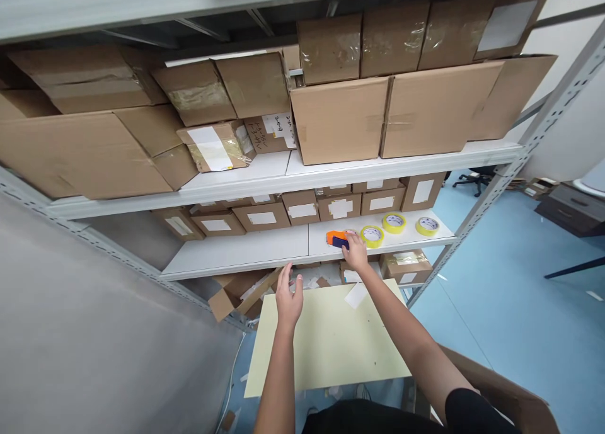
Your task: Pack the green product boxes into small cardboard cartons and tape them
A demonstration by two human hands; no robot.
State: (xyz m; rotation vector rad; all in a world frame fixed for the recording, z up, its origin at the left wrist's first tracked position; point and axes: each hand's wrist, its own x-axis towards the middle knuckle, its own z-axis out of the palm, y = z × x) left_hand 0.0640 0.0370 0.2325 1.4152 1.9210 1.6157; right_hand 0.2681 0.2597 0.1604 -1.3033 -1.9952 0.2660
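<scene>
My right hand (355,251) reaches to the white lower shelf (265,248) and closes its fingers on an orange and blue tape dispenser (336,238) lying there. Three yellow tape rolls (372,235) lie in a row just right of the dispenser. My left hand (288,298) hovers open, fingers apart, over the far edge of a pale yellow table top (326,339), holding nothing. A small white paper slip (355,295) lies on the table beside my right forearm.
Cardboard boxes (340,119) fill the upper shelf; smaller labelled boxes (302,207) line the back of the lower shelf. Open boxes (241,292) sit below it. A brown carton flap (510,396) is at my right. Blue floor and an office chair (472,179) lie to the right.
</scene>
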